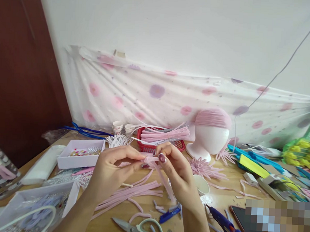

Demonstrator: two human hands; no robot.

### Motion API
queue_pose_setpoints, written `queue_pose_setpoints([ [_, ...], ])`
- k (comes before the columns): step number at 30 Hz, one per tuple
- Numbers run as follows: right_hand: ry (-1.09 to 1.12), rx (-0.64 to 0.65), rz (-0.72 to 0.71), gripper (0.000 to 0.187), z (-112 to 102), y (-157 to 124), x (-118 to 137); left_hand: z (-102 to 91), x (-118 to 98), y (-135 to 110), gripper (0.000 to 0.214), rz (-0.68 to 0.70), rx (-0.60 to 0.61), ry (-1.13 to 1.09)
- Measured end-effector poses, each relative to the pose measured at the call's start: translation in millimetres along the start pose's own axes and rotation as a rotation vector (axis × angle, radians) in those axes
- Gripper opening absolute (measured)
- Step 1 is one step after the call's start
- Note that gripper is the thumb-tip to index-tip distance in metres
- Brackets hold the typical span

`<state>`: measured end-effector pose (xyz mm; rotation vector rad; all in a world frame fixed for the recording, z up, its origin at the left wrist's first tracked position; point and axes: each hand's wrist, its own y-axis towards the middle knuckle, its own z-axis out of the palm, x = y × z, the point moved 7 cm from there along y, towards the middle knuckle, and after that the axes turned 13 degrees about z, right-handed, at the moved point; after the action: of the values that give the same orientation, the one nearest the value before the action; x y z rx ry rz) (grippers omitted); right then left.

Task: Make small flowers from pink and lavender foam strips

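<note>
My left hand [120, 164] is closed, its thumb and fingertips pinching a small looped piece of pink pipe cleaner above the table. Facing it, my right hand [176, 170] pinches part of the same pink pipe cleaner [164, 181] between thumb and forefinger. A loose length of it hangs down between the hands. On the table below lie several straight pink pipe cleaners [130, 196]. Scissors [132, 229] with pale handles rest near the front, their blades apart. A blue pen [170, 215] lies between the scissors and my right forearm.
Behind my hands, a red basket [179, 145] holds bundled pipe cleaners [167, 134]. A white foam head [211, 139] with a pink strand cap stands right of it, beside pink looped flowers [203, 168]. A glue gun [223, 221] lies front right. White boxes [77, 163] of beads stand left.
</note>
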<state>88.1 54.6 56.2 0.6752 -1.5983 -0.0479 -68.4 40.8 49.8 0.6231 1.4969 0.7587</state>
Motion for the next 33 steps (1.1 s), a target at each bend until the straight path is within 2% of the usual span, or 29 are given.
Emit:
queue_pose_setpoints([
  [5, -0.102, 0.037, 0.008, 0.018, 6.3, 0.6, 4.3, 6.5, -1.6, -2.1, 0.008, 0.06, 0.093, 0.093],
  [7, -0.086, 0.061, 0.038, 0.02, 6.6, 2.6, 1.1, 6.6, -5.1, -1.4, 0.009, 0.096, 0.108, 0.141],
  [9, 0.003, 0.099, 0.089, 0.026, 6.4, 5.3, -5.3, 6.1, -4.6, -0.4, 0.007, 0.071, 0.111, 0.124],
  [11, 0.133, 0.111, 0.139, 0.029, 5.1, 8.2, -12.1, 5.7, 1.3, 0.1, 0.004, -0.013, 0.093, 0.051],
  [13, 0.22, 0.079, 0.17, 0.025, 2.9, 10.4, -17.2, 8.2, 9.3, 0.1, 0.006, -0.098, 0.078, -0.079],
  [17, 0.188, 0.1, 0.211, 0.022, 8.9, 12.0, -22.8, 17.4, 19.6, 1.0, 0.006, -0.128, 0.051, -0.322],
  [21, 0.11, 0.156, 0.246, 0.025, 16.4, 12.5, -33.5, 21.2, 25.6, 0.1, 0.008, -0.146, 0.027, -0.355],
  [25, 0.241, 0.186, 0.246, 0.031, 19.8, 14.2, -41.2, 28.5, 30.5, -5.2, 0.012, -0.254, 0.091, -0.483],
  [28, 0.237, 0.114, 0.221, 0.031, 15.2, 15.6, -38.2, 30.2, 34.3, -9.0, 0.02, -0.33, 0.098, -0.513],
  [33, 0.01, -0.098, 0.18, 0.033, 3.6, 14.7, -29.7, 31.3, 39.6, -12.0, 0.022, -0.455, 0.009, -0.553],
])
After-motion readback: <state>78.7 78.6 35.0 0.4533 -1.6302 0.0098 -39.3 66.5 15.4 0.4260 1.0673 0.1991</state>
